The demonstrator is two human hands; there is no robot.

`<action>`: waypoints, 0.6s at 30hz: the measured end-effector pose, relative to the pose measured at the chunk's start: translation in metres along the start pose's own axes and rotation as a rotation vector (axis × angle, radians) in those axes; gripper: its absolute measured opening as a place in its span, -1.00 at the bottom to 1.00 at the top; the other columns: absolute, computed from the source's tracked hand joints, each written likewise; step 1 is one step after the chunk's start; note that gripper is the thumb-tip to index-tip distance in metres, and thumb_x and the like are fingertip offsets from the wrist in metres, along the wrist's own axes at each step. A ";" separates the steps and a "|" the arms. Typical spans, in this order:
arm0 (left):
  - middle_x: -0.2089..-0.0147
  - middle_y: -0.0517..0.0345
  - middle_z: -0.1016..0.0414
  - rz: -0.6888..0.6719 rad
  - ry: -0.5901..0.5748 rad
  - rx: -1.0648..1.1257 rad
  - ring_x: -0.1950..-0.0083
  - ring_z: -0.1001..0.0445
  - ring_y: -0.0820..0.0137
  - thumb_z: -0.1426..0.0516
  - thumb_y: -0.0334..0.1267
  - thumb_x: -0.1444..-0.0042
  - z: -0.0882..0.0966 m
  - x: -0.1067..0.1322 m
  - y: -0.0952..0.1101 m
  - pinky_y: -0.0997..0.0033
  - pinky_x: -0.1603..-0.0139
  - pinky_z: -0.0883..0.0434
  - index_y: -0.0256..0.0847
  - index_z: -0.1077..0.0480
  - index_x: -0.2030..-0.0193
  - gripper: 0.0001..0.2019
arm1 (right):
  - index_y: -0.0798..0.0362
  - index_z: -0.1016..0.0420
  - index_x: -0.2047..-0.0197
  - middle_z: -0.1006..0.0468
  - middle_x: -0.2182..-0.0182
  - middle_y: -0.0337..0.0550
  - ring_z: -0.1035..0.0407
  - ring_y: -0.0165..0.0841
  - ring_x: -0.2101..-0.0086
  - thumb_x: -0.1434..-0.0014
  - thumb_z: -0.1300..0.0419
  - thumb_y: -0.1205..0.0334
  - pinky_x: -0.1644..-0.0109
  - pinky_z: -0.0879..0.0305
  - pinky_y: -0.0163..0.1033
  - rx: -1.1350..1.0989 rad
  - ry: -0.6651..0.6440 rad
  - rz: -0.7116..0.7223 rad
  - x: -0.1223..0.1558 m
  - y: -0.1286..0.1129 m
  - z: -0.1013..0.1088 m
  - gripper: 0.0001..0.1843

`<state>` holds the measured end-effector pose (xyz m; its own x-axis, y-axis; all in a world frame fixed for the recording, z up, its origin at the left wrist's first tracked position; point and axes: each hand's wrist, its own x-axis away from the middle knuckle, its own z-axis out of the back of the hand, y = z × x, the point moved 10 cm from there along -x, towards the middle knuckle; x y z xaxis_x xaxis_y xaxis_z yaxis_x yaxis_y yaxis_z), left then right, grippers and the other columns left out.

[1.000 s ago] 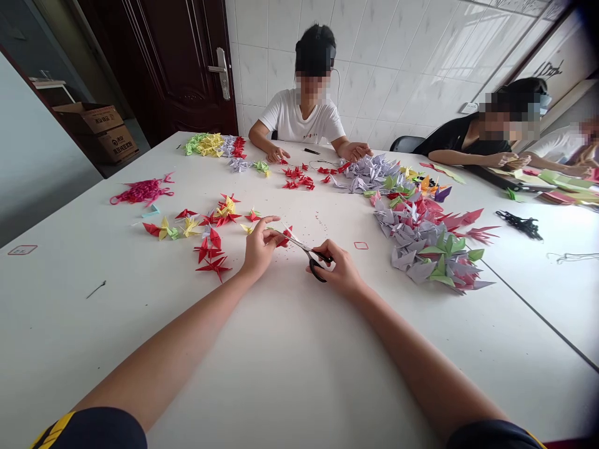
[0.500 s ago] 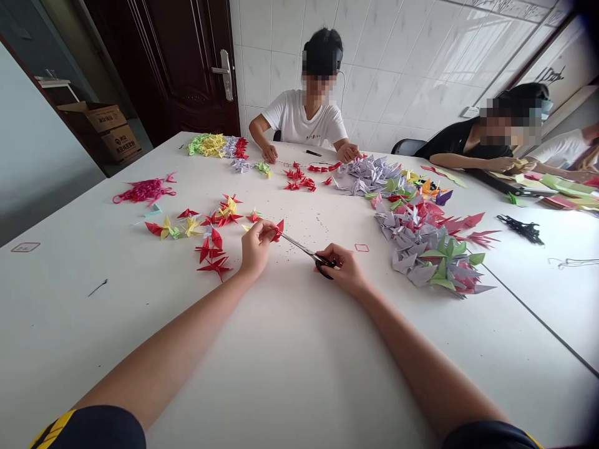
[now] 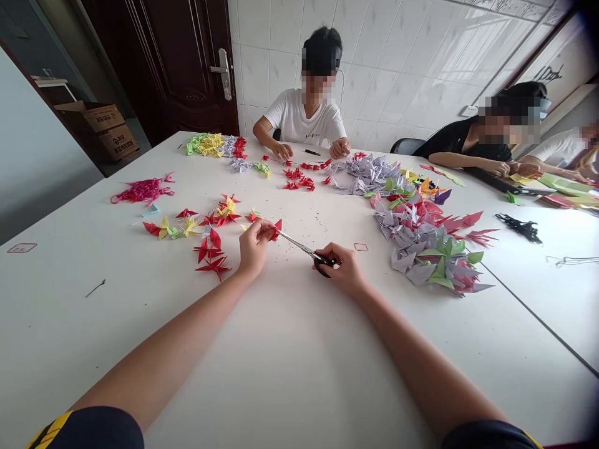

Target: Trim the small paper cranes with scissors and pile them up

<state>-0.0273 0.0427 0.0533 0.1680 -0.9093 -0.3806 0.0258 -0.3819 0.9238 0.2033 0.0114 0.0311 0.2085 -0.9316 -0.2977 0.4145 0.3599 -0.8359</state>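
Between the thumb and fingers of my left hand (image 3: 254, 246) is a red folded-paper crane (image 3: 277, 229), held above the table. My right hand (image 3: 345, 267) is closed around the black handles of a pair of scissors (image 3: 299, 244). The blade tips reach the crane's edge beside my left fingertips; whether they have paper between them is too small to tell. Left of my left hand lie loose red cranes (image 3: 213, 267) and yellow ones (image 3: 191, 226). Tiny paper bits (image 3: 286, 254) are scattered under the blades.
A big heap of grey, red and green cranes (image 3: 416, 255) stands to the right. Pink cords (image 3: 143, 190) lie at left, black cords (image 3: 518, 227) at right. Across the white table (image 3: 290, 362) a person in a white shirt (image 3: 306, 121) handles a string of red cranes (image 3: 316, 165). Others sit at right.
My hands and the scissors stay nearly in place at the crane. Across the table, the person's hands have shifted, and the red string has moved slightly left.
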 end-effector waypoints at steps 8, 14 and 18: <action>0.34 0.16 -0.48 -0.011 0.009 -0.008 0.33 -0.46 0.46 -0.15 -0.31 -0.08 0.001 0.001 0.002 0.40 0.22 -0.44 -0.20 -0.42 0.31 -0.95 | 0.01 -0.46 0.24 -0.65 0.38 -0.18 -0.51 -0.28 0.33 -0.01 -0.22 0.30 0.19 -0.36 -0.16 -0.019 -0.028 -0.014 0.000 0.002 -0.003 -0.82; 0.35 0.17 -0.47 -0.002 0.012 -0.010 0.35 -0.45 0.47 -0.16 -0.30 -0.07 0.001 0.001 0.001 0.41 0.23 -0.43 -0.19 -0.42 0.32 -0.95 | 0.00 -0.46 0.24 -0.66 0.38 -0.18 -0.52 -0.26 0.33 0.00 -0.21 0.31 0.20 -0.37 -0.15 -0.028 -0.021 -0.014 0.000 0.003 -0.004 -0.81; 0.34 0.16 -0.48 -0.004 0.012 -0.013 0.34 -0.47 0.46 -0.16 -0.29 -0.07 0.001 0.001 0.001 0.41 0.22 -0.43 -0.19 -0.41 0.33 -0.95 | 0.00 -0.46 0.25 -0.65 0.39 -0.19 -0.51 -0.27 0.34 0.00 -0.21 0.30 0.21 -0.36 -0.17 -0.012 -0.020 -0.013 -0.001 0.001 -0.003 -0.82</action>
<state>-0.0283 0.0413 0.0539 0.1800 -0.9055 -0.3843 0.0395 -0.3837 0.9226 0.2004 0.0119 0.0292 0.2211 -0.9349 -0.2776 0.4068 0.3471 -0.8450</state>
